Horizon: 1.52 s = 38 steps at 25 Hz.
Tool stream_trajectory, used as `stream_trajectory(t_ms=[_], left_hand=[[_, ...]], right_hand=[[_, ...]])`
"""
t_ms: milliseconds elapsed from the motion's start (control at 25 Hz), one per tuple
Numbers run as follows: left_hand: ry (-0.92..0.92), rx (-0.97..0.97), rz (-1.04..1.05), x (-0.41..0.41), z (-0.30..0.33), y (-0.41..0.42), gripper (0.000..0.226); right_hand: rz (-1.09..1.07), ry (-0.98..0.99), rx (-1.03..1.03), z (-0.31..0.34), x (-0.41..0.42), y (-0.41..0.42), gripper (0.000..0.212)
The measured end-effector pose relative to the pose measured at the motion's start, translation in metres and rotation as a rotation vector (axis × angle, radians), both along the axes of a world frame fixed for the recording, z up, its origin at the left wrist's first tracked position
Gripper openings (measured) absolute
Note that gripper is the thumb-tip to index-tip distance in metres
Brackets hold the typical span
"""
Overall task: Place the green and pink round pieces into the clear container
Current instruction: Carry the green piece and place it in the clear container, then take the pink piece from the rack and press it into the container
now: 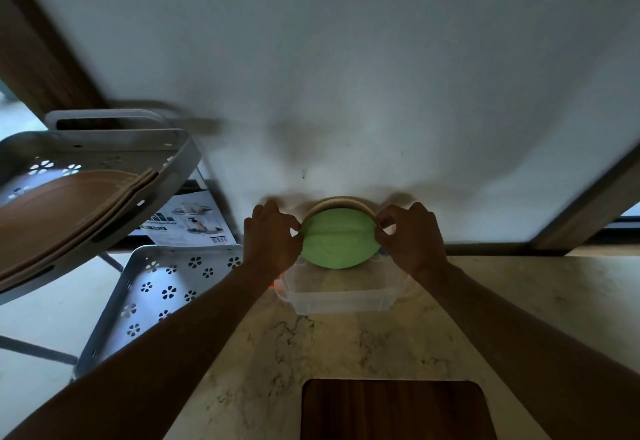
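Observation:
A green round piece (337,240) stands almost upright over the back of the clear container (341,299). Behind it a pale pinkish round piece (341,201) shows only as a thin arc along its top edge. My left hand (272,235) pinches the stack at its left rim, and my right hand (407,235) pinches it at the right rim. The lower edge of the green piece dips just inside the container's far side. The container sits on the marble counter, close to the white wall.
A grey perforated rack (162,287) stands left of the container, with an upper tier (100,148) holding brown plates (65,211). A printed leaflet (188,221) lies behind it. A dark wooden board (394,408) sits at the counter's near edge.

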<state>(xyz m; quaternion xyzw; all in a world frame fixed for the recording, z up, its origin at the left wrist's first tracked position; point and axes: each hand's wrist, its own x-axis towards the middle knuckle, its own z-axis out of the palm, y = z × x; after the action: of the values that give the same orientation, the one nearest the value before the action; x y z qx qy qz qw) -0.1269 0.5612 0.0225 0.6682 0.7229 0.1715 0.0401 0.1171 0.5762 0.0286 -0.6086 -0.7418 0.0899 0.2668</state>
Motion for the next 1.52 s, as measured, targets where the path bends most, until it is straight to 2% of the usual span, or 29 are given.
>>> stream_trajectory(t_ms=[200, 480, 760, 880, 1040, 1280, 1440, 1520], left_hand=[[0.026, 0.014, 0.042, 0.002, -0.006, 0.000, 0.019], [-0.013, 0.052, 0.038, 0.000, -0.002, -0.004, 0.017], [-0.164, 0.010, -0.016, -0.005, 0.041, -0.044, 0.026], [-0.183, 0.016, -0.017, -0.009, 0.071, -0.078, 0.034], [-0.220, 0.019, 0.007, -0.019, 0.110, -0.131, 0.038], [-0.136, -0.014, 0.003, -0.051, 0.157, -0.201, 0.032], [-0.093, 0.080, -0.005, -0.078, 0.182, -0.233, 0.026], [-0.103, 0.161, 0.008, -0.095, 0.194, -0.244, 0.017]], right_hand=[[-0.044, -0.178, -0.031, -0.005, -0.005, 0.005, 0.022], [-0.075, -0.233, -0.015, 0.000, -0.006, 0.003, 0.026], [0.073, 0.002, -0.089, 0.038, -0.017, -0.040, 0.031], [0.119, 0.137, -0.119, 0.068, -0.030, -0.066, 0.033], [0.157, 0.210, -0.122, 0.107, -0.060, -0.102, 0.028], [0.155, 0.242, -0.142, 0.155, -0.113, -0.144, 0.022], [0.180, 0.294, -0.188, 0.178, -0.149, -0.165, 0.022], [0.220, 0.390, -0.251, 0.187, -0.166, -0.175, 0.026]])
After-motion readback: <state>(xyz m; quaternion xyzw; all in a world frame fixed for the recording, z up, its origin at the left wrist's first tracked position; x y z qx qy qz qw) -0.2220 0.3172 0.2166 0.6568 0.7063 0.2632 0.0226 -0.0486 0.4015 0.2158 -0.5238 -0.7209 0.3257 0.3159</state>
